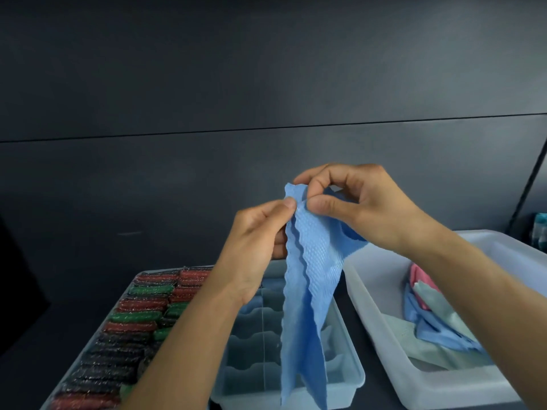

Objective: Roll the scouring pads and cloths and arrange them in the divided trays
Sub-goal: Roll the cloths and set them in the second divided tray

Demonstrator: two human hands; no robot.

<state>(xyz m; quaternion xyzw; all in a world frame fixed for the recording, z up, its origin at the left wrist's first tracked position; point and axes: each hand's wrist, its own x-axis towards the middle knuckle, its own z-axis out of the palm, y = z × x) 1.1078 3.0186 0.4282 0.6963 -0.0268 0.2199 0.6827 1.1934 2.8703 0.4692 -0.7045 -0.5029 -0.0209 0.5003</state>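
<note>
— What's above the divided tray [353,377]?
— The blue cloth [313,276], hanging limp. My left hand [260,241] and right hand [361,208] both pinch its top edge, thumb against fingertips.
— Risk?
— I'd say the loose layers slip apart, and it rolls crooked.

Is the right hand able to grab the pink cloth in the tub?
Probably not yet: the right hand pinches the blue textured cloth. The pink cloth lies partly uncovered in the open white plastic tub; freed, it likely could.

No readable text, labels or numbers anywhere.
</note>
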